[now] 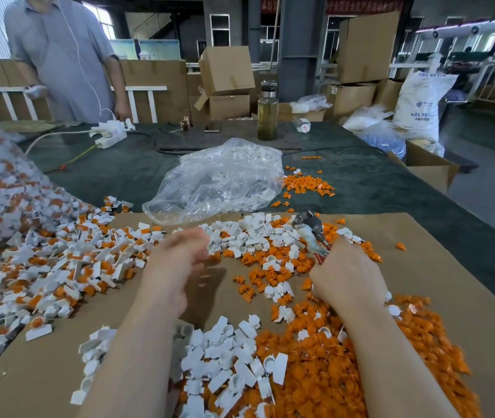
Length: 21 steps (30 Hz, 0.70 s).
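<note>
While the right grip (342,273) clenches a red-handled tool (311,233), the left grip (177,260) is too blurred to read.
Its metal head juts just beyond the knuckles, over loose white parts (225,360) and orange parts (315,387) on cardboard (421,267); farther along the bench (376,191), a clear bag (219,182) holds more white pieces.

Matt brown cardboard sheet (421,267) carries smooth white plastic pieces (258,236) and orange plastic pieces (315,372). At 12 o'clock a glossy, crinkled clear plastic bag (219,182) lies on the matt dark-green cloth tabletop (376,188). Tool (309,229) at 1 o'clock: dull, worn metal head.
</note>
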Available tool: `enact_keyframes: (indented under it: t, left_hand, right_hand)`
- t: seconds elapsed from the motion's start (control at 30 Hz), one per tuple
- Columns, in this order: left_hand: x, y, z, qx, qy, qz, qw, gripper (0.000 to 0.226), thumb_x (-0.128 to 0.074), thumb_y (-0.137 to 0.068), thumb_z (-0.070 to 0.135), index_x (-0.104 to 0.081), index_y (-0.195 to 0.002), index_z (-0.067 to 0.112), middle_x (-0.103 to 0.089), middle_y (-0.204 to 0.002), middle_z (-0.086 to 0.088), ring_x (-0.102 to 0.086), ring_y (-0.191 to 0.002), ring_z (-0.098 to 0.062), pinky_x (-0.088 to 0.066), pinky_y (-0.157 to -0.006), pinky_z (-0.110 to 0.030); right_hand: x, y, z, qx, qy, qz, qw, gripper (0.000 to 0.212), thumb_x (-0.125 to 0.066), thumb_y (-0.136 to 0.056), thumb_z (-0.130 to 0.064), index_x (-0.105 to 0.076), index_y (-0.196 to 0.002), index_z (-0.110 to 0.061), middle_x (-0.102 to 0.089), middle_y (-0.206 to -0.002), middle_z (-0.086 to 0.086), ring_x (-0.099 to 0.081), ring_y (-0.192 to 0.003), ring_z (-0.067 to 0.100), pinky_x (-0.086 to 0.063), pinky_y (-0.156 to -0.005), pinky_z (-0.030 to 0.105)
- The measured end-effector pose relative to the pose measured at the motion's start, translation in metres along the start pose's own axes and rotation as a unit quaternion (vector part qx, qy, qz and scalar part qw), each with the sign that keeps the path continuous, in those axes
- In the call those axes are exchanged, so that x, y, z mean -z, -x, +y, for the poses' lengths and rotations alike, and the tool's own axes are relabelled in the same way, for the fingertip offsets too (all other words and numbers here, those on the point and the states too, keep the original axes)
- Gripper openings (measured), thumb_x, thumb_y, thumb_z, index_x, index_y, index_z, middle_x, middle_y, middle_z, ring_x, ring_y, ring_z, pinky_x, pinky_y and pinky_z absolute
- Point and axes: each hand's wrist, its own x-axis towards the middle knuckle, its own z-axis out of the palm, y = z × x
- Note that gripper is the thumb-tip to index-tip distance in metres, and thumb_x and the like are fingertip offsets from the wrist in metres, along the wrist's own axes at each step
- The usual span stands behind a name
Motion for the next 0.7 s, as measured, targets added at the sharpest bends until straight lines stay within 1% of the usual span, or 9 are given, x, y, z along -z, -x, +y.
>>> enact_keyframes:
  t: [0.07, 0.13, 0.17, 0.23, 0.27, 0.37, 0.47, 0.57, 0.7]
  left_hand:
    - [-0.013, 0.005, -0.009, -0.057, -0.206, -0.089, 0.973, 0.023, -0.077, -0.083, 0.03, -0.068, -0.104, 0.033, -0.067, -0.105, 0.012, -0.061, -0.096, -0.007, -0.038, -0.066, -0.022]
    - [-0.023, 0.008, -0.016, -0.076, -0.305, -0.178, 0.933, 0.039, -0.079, -0.079, 0.037, -0.064, -0.115, 0.038, -0.063, -0.116, 0.014, -0.057, -0.101, -0.003, -0.04, -0.074, -0.02]
    - [-0.027, 0.007, -0.02, -0.08, -0.353, -0.206, 0.909, 0.051, -0.081, -0.076, 0.041, -0.06, -0.123, 0.039, -0.059, -0.124, 0.012, -0.056, -0.108, -0.006, -0.044, -0.084, -0.024]
    - [-0.034, 0.006, -0.027, -0.105, -0.449, -0.204, 0.863, 0.071, -0.083, -0.07, 0.05, -0.053, -0.134, 0.043, -0.046, -0.136, 0.006, -0.047, -0.126, -0.017, -0.044, -0.104, -0.038]
    - [-0.038, 0.007, -0.029, -0.124, -0.481, -0.188, 0.847, 0.074, -0.083, -0.069, 0.053, -0.051, -0.135, 0.046, -0.041, -0.138, 0.003, -0.042, -0.13, -0.021, -0.041, -0.108, -0.041]
    - [-0.042, 0.008, -0.035, -0.175, -0.51, -0.159, 0.827, 0.068, -0.08, -0.073, 0.055, -0.05, -0.134, 0.049, -0.039, -0.13, 0.004, -0.04, -0.13, -0.021, -0.04, -0.102, -0.035]
    - [-0.041, 0.005, -0.039, -0.211, -0.513, -0.136, 0.821, 0.063, -0.078, -0.077, 0.052, -0.054, -0.134, 0.042, -0.044, -0.129, 0.005, -0.048, -0.123, -0.018, -0.041, -0.095, -0.027]
    - [-0.042, 0.003, -0.04, -0.249, -0.513, -0.1, 0.815, 0.054, -0.077, -0.081, 0.046, -0.057, -0.131, 0.037, -0.048, -0.127, 0.005, -0.055, -0.116, -0.016, -0.043, -0.092, -0.026]
    - [-0.04, 0.003, -0.041, -0.283, -0.506, -0.083, 0.811, 0.044, -0.075, -0.084, 0.038, -0.06, -0.125, 0.038, -0.045, -0.114, 0.01, -0.055, -0.108, -0.015, -0.038, -0.082, -0.02]
  right_hand:
    - [-0.005, -0.003, 0.001, -0.009, 0.005, -0.012, 1.0, 0.018, -0.056, -0.089, -0.018, -0.038, -0.085, -0.017, -0.036, -0.067, -0.005, -0.031, -0.055, 0.01, -0.029, -0.051, 0.028]
    - [-0.01, -0.006, 0.004, -0.016, 0.006, -0.025, 1.0, 0.016, -0.056, -0.089, -0.019, -0.04, -0.086, -0.017, -0.041, -0.07, -0.003, -0.038, -0.06, 0.015, -0.035, -0.057, 0.03]
    - [-0.012, -0.008, 0.005, -0.014, 0.013, -0.03, 0.999, 0.016, -0.056, -0.089, -0.021, -0.041, -0.088, -0.018, -0.046, -0.074, -0.002, -0.042, -0.064, 0.017, -0.036, -0.057, 0.03]
    - [-0.015, -0.011, 0.007, -0.001, 0.038, -0.042, 0.998, 0.016, -0.056, -0.09, -0.025, -0.041, -0.092, -0.021, -0.048, -0.079, -0.004, -0.047, -0.069, 0.017, -0.036, -0.053, 0.028]
    - [-0.016, -0.012, 0.007, 0.009, 0.048, -0.048, 0.998, 0.016, -0.056, -0.09, -0.026, -0.041, -0.093, -0.023, -0.046, -0.079, -0.006, -0.048, -0.07, 0.017, -0.037, -0.052, 0.028]
    - [-0.021, -0.015, 0.005, 0.043, 0.057, -0.06, 0.996, 0.015, -0.057, -0.09, -0.029, -0.043, -0.094, -0.025, -0.047, -0.081, -0.007, -0.052, -0.072, 0.016, -0.04, -0.053, 0.028]
    - [-0.024, -0.016, 0.004, 0.061, 0.047, -0.061, 0.995, 0.015, -0.057, -0.092, -0.035, -0.045, -0.096, -0.028, -0.048, -0.081, -0.009, -0.05, -0.072, 0.013, -0.035, -0.049, 0.026]
    - [-0.025, -0.018, 0.005, 0.069, 0.027, -0.041, 0.996, 0.016, -0.055, -0.093, -0.04, -0.048, -0.098, -0.026, -0.05, -0.081, -0.009, -0.05, -0.071, 0.014, -0.034, -0.048, 0.026]
    - [-0.023, -0.019, 0.005, 0.079, 0.0, -0.003, 0.997, 0.018, -0.057, -0.093, -0.042, -0.05, -0.098, -0.026, -0.051, -0.096, -0.006, -0.052, -0.075, 0.016, -0.04, -0.053, 0.028]
